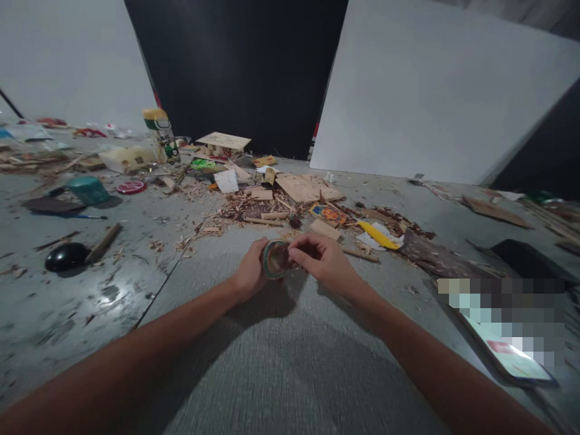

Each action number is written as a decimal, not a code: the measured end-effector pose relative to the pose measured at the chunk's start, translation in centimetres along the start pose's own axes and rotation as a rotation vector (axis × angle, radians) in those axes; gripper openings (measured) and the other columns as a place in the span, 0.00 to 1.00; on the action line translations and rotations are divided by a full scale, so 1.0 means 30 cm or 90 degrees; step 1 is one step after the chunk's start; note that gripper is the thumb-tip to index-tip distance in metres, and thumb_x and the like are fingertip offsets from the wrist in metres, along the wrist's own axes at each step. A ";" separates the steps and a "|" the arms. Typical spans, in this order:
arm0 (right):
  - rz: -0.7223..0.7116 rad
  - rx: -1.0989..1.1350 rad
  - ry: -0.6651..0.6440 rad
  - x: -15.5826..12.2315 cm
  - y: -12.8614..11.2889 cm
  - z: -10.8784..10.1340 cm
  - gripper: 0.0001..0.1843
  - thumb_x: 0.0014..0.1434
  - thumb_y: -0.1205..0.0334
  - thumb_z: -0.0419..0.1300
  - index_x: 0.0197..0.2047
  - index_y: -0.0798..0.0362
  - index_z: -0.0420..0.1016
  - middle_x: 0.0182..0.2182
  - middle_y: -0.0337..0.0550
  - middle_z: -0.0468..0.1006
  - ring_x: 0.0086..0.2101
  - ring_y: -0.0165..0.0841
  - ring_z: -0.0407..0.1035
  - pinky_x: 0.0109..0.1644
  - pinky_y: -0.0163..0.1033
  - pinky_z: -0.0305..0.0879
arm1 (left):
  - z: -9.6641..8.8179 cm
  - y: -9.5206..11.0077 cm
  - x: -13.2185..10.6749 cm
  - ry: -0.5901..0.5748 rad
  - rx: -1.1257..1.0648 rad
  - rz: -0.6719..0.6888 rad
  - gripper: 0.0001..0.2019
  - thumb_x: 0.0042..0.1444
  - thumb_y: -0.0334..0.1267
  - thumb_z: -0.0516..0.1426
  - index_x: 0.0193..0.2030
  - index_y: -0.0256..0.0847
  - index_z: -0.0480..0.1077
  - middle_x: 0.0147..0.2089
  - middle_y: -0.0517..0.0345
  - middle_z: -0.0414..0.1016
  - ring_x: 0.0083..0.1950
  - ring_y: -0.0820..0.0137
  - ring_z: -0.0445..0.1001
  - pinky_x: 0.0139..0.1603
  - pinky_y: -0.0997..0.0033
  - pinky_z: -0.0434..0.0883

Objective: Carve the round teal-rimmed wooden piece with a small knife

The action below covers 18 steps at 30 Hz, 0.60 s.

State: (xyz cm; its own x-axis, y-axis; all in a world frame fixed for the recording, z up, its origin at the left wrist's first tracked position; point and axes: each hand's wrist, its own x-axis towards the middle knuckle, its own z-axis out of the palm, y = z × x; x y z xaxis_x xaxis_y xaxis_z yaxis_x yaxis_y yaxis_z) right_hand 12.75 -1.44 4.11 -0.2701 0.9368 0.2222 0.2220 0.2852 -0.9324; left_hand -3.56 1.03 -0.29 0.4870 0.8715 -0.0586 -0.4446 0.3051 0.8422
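Note:
In the middle of the head view, my left hand [251, 270] is wrapped around a small round object [274, 260] with a green rim and a brownish inner face. It looks like a shallow cup or lid, tilted towards me. My right hand [317, 257] is at its right edge, thumb and forefinger pinched together against or just inside the rim. Whatever those fingertips hold, if anything, is hidden. Beneath both hands lies a grey textured board or mat [272, 374]. Wood shavings and thin strips [263, 208] are scattered just beyond.
A yellow-handled cutter [380, 235] rests right of the shavings, near a flat wooden sheet [309, 187]. A lit phone [512, 353] lies at right. Leftward are a black dome-shaped object [67, 257], a teal container [87, 190] and an upright bottle [163, 136]. Panels stand behind.

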 end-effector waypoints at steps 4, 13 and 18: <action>0.007 -0.076 0.011 0.000 -0.006 0.010 0.10 0.56 0.68 0.62 0.43 0.52 0.73 0.32 0.42 0.81 0.32 0.33 0.75 0.39 0.40 0.69 | 0.021 0.003 -0.003 0.046 0.012 0.020 0.19 0.60 0.47 0.46 0.28 0.38 0.70 0.24 0.55 0.66 0.26 0.68 0.65 0.24 0.68 0.68; -0.017 -0.184 0.026 -0.004 0.002 0.016 0.05 0.56 0.68 0.62 0.31 0.53 0.80 0.28 0.42 0.81 0.29 0.33 0.71 0.35 0.39 0.64 | 0.039 0.001 -0.006 0.058 0.060 0.062 0.12 0.53 0.46 0.54 0.34 0.39 0.68 0.25 0.60 0.65 0.25 0.72 0.63 0.24 0.73 0.62; -0.016 -0.166 0.050 -0.009 0.017 0.035 0.05 0.56 0.68 0.61 0.29 0.53 0.74 0.25 0.40 0.77 0.27 0.31 0.69 0.32 0.38 0.63 | 0.030 -0.005 0.002 0.063 0.022 0.074 0.11 0.58 0.42 0.50 0.32 0.40 0.67 0.26 0.59 0.66 0.25 0.72 0.63 0.25 0.73 0.63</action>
State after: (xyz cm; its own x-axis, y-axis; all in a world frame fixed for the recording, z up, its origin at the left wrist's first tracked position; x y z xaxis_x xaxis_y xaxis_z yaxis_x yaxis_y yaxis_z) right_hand 11.95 -1.77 3.28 -0.2076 0.9387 0.2753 0.4530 0.3417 -0.8234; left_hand -2.78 0.68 0.05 0.3571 0.9340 -0.0112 -0.4659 0.1885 0.8645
